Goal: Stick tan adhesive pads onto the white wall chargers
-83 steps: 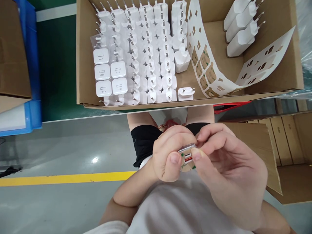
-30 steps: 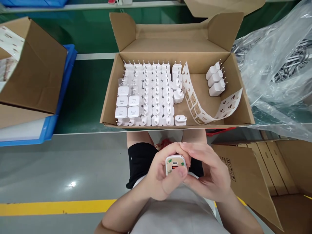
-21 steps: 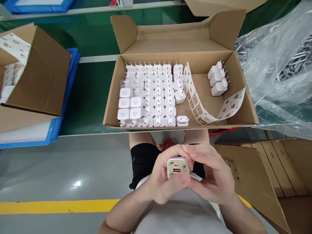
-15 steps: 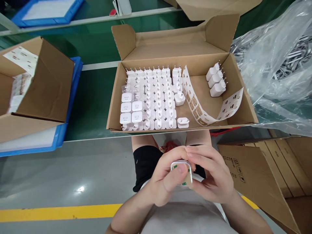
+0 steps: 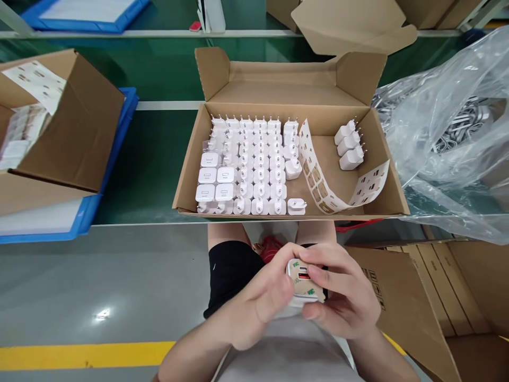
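Observation:
A white charger sits between my hands, below the box's front edge. Its port face shows a tan film with green marks around the port openings. My left hand grips it from the left, thumb along its side. My right hand closes on it from the right, fingertips at its upper edge and thumb low on its side. Ahead stands an open cardboard box with rows of white plug chargers, most prongs up. A curved strip of cut-out stickers stands inside, left of a few chargers.
On the left, a tilted cardboard box rests on a blue tray. A clear plastic bag of grey cables lies at right. Below it is another open carton. A shelf edge runs behind.
The charger has turned in my hands, and my left thumb has slid off its face to the side, uncovering the ports. The view has shifted slightly.

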Tool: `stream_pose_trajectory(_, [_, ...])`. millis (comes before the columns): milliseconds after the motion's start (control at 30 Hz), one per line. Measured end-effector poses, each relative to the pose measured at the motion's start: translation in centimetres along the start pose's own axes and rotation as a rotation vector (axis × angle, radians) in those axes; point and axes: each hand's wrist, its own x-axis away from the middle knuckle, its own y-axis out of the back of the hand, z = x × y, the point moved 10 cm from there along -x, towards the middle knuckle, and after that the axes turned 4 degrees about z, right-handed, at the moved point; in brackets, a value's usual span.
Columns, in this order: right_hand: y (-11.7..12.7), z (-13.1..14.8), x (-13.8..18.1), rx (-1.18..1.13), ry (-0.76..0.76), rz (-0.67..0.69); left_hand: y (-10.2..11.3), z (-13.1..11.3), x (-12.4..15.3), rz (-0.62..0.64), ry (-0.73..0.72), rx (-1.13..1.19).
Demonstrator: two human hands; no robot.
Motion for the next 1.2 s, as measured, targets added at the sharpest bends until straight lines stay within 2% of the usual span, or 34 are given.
stream_pose_trajectory(100, [0.5,-0.9,-0.3,-0.066,-0.149,-0.026,0.1,0.9,0.4,-0.017,-0.003,0.072])
stream_pose_trajectory(167, [0.6,-0.7,-0.8,-0.049,-0.168,0.008,0.5,1.1,0.9,-0.038,-0.031,0.029])
stream_pose_trajectory(267, [0.7,0.4,-2.2,0.058,-0.131,0.129,1.5,1.6,1.7,-0.090,-0.014,-0.069])
stream_pose_trajectory(400, [0.2,0.9,-3.4,0.055,-0.158,0.346,2.8,1.4,2.5,-0.169,-0.036,-0.118])
stream_pose_trajectory(500, [0.2,1.2,-4.0,0.068,-0.174,0.405,2.5,0.7,2.4,-0.141,-0.085,-0.165])
stream_pose_trajectory(633, [-0.2,1.4,-4.4,0.081,-0.205,0.482,2.7,-0.2,2.2,-0.206,-0.070,-0.413])
stream_pose_trajectory(867, [-0.3,-0.9,-4.3,-0.065,-0.520,0.484,2.2,-0.4,2.4,-0.234,-0.020,-0.403])
stream_pose_trajectory(967, [-0.5,-1.3,-4.2,-0.153,-0.582,0.470,2.0,0.0,2.3,-0.249,0.016,-0.333])
stream_pose_trajectory(1100, [-0.8,-1.9,-4.0,-0.241,-0.651,0.472,1.0,-0.4,1.7,-0.179,-0.058,-0.201])
stream_pose_trajectory(1200, [-0.8,-2.1,-3.9,-0.253,-0.660,0.491,0.6,-0.8,1.4,-0.160,-0.099,-0.203])
